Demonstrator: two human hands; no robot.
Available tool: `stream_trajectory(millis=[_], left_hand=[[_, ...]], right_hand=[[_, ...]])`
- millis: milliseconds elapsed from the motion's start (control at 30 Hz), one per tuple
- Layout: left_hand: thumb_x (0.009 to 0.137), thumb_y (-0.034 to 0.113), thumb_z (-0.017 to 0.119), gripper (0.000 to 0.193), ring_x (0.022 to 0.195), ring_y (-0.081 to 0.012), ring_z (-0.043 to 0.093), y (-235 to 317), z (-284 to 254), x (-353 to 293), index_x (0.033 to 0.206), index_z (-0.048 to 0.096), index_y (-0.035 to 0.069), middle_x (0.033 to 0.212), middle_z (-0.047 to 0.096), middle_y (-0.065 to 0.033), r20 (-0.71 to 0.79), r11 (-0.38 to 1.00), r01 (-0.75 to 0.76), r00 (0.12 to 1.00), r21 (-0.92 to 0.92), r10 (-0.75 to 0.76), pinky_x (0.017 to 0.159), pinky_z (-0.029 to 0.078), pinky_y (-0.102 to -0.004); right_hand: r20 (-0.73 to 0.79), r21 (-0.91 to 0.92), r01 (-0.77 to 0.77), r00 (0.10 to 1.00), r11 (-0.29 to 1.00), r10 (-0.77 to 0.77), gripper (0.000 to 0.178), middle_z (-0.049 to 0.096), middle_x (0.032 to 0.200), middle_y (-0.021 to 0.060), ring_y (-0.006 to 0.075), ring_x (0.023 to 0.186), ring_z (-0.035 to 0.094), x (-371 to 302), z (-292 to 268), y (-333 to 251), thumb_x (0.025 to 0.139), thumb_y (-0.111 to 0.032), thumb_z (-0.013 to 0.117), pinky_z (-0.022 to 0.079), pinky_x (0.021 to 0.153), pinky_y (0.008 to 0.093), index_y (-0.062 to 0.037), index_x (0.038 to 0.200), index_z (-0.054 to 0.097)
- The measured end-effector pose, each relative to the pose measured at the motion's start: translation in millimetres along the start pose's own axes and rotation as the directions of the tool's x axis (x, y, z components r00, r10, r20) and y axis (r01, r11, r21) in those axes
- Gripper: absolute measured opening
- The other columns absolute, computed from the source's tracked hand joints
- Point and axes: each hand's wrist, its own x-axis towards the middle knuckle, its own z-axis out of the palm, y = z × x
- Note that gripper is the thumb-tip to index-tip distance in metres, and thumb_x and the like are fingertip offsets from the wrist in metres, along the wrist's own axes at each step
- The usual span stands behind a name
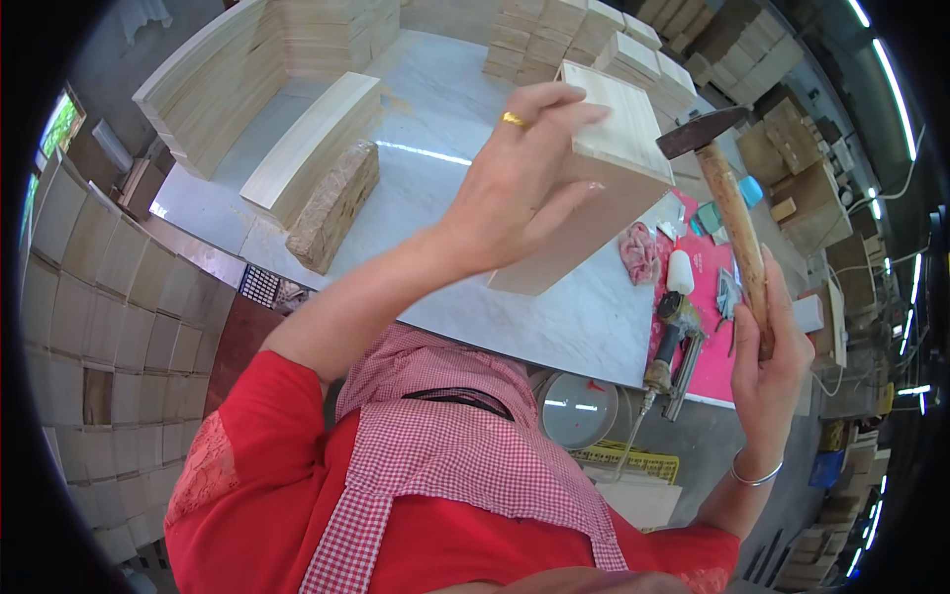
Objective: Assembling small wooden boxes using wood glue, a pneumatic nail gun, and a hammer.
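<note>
A pale wooden box (584, 213) stands on end on the white tabletop in front of me. My left hand (534, 163) is wrapped over its upper left side, thumb across the near face and fingers over the top. To the right, my right hand (772, 351) grips the lower end of a hammer (737, 218) by its wooden handle. The hammer's dark metal head (703, 132) is raised beside the box's top right edge; whether the two touch I cannot tell.
Wooden boards (312, 148) and a brown taped block (336, 203) lie left on the table (426, 257). Stacked wooden pieces (554, 40) stand behind. At right, a pink mat (708, 346) bears a nail gun (675, 342), a white bottle (680, 270) and a crumpled cloth (639, 252).
</note>
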Motion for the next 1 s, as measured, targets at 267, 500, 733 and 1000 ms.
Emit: stream_trajectory(millis=[267,500,733,1000], left_hand=[[0.074,0.009,0.083,0.068,0.124,-0.0264,0.047,9.2,10.9,-8.9,0.129,0.044,0.007,0.137,0.040,-0.0157,-0.257,0.982,0.178,0.948,-0.070,-0.190,0.092,0.051,-0.0394],[0.078,0.010,0.083,0.045,0.106,-0.0161,0.059,12.2,26.9,-14.8,0.113,0.056,0.003,0.116,0.058,-0.0117,-0.139,0.785,0.452,0.824,-0.423,-0.549,0.081,0.054,-0.0310],[0.084,0.013,0.080,0.020,0.075,-0.0071,0.065,6.7,27.3,-17.0,0.089,0.066,0.000,0.080,0.069,-0.0016,0.130,0.650,0.582,0.785,-0.488,-0.605,0.069,0.054,-0.0240],[0.084,0.013,0.079,0.022,0.081,-0.0097,0.066,-1.2,24.0,-25.7,0.095,0.066,-0.001,0.088,0.070,-0.0034,0.203,0.594,0.608,0.769,-0.527,-0.606,0.072,0.054,-0.0258]], right_hand=[[-0.064,0.023,0.072,0.995,0.997,-0.071,0.051,0.069,0.104,0.0180,0.0179,0.074,0.063,14.1,10.0,-15.0,0.093,-0.002,0.063,0.050,0.067,0.0289,-0.0040,0.142,0.052],[0.048,0.017,0.040,0.998,0.999,-0.041,0.050,0.069,0.114,0.0154,0.0136,0.083,0.064,13.8,9.5,-14.8,0.094,-0.001,0.061,0.050,0.072,0.0256,-0.0024,0.143,0.050],[0.045,-0.045,0.024,0.999,0.999,-0.022,0.051,0.069,0.097,0.0174,0.0200,0.067,0.061,13.6,7.3,-20.0,0.091,-0.002,0.065,0.050,0.064,0.0316,-0.0088,0.140,0.056],[0.023,-0.027,0.050,0.999,0.998,-0.049,0.049,0.068,0.091,0.0154,0.0157,0.068,0.061,12.7,14.9,-19.3,0.091,-0.002,0.065,0.049,0.063,0.0294,-0.0060,0.139,0.055]])
